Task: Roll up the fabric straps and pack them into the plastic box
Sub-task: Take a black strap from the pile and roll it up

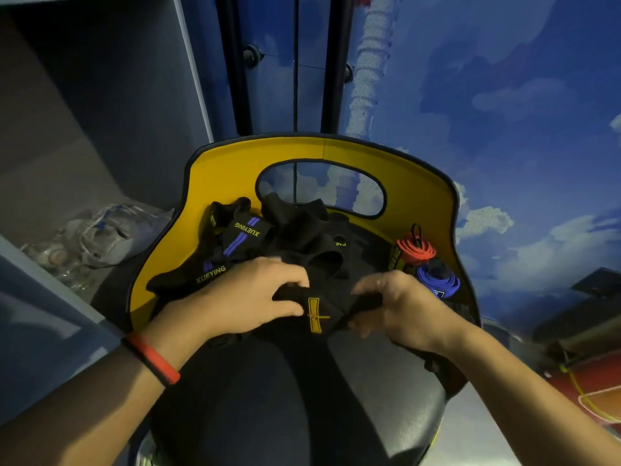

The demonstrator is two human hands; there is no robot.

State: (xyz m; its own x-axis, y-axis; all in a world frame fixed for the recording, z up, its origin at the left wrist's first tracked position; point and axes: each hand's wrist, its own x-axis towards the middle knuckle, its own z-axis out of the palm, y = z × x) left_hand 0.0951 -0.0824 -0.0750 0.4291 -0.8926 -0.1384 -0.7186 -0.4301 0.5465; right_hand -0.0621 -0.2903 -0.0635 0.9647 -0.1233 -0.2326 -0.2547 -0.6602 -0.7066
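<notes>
Head view: what is held at the middle of the scene?
— A black fabric strap with a yellow stitched mark [317, 314] is held between both hands, over the far part of a black padded chair seat [386, 398]. Its left end is gripped by the left hand [255, 297], fingers curled over it and thumb beneath. Its right end is pinched by the right hand [400, 307] between thumb and bent fingers.
— What is seen further back?
— A loose pile of black straps with purple stripes and XUEYING lettering [242, 240] is heaped against the yellow chair back [221, 169], far and left of the hands. At the right, against the same back, a rolled red strap [415, 252] is set, with a rolled blue strap [437, 279] just beside it on the near side.
— And elsewhere?
— A red-and-black wristband [153, 361] is worn on the left wrist. Crumpled clear plastic bags [111, 233] are seen on a grey shelf at the far left. A blue wall painted with clouds [504, 95] is seen behind the chair.
</notes>
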